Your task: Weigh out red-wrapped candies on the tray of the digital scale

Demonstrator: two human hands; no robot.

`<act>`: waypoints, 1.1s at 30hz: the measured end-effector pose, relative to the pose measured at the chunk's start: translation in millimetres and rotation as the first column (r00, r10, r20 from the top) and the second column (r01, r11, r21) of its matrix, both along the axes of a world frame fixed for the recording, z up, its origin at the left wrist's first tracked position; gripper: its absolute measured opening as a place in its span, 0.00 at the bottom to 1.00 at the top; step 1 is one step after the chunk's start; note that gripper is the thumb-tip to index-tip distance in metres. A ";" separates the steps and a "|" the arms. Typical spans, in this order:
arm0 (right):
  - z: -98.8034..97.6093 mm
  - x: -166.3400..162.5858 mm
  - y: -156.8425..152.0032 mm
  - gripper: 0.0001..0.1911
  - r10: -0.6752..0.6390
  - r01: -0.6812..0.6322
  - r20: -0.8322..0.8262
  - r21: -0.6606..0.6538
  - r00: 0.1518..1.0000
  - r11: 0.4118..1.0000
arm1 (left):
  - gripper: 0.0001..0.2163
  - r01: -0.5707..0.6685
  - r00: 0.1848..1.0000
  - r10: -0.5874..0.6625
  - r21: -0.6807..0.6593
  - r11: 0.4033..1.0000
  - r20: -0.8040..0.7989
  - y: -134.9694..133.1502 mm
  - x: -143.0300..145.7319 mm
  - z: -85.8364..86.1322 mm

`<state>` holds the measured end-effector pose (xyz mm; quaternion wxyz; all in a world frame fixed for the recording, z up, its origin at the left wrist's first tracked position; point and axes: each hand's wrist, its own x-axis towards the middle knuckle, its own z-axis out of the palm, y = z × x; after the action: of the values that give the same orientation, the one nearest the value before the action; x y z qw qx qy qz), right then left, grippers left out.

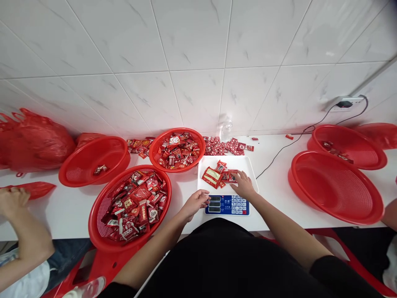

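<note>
A digital scale with a white tray and a blue keypad panel stands in front of me. Several red snack packets lie on the tray, among them a larger packet with a pale window. My right hand reaches over the tray's right side, thumb and fingers around the end of a dark red snack packet. At the panel's left edge is my left hand, fingers loosely bent and a little apart, with nothing visible in it.
Left of the scale stand a big red basket of packets, a smaller full basket and a nearly bare one. Two more baskets are at right. Small packets and a clear bottle line the wall. A cable crosses the table. A co-worker's hand is at left.
</note>
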<state>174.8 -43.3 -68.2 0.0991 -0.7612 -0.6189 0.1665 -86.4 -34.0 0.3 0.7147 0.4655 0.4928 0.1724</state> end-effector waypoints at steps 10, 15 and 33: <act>7.2 11.2 11.6 0.23 0.033 -0.033 -0.011 -0.009 0.999 0.999 | 0.14 0.007 1.000 -0.007 -0.013 1.000 -0.020 -1.4 1.4 0.7; 14.9 -0.7 10.5 0.23 0.132 -0.134 0.031 0.097 0.991 0.986 | 0.16 0.009 1.000 -0.009 -0.017 1.000 -0.017 -1.3 1.0 -1.4; 14.0 -8.9 4.7 0.21 0.216 -0.217 0.029 0.080 0.976 0.973 | 0.17 0.020 1.000 -0.021 -0.032 0.999 -0.013 -0.9 -1.7 -9.1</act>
<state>165.9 -38.7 -54.2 0.1054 -0.6861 -0.7055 0.1431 -88.2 -34.9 -8.7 0.7204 0.4602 0.4956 0.1539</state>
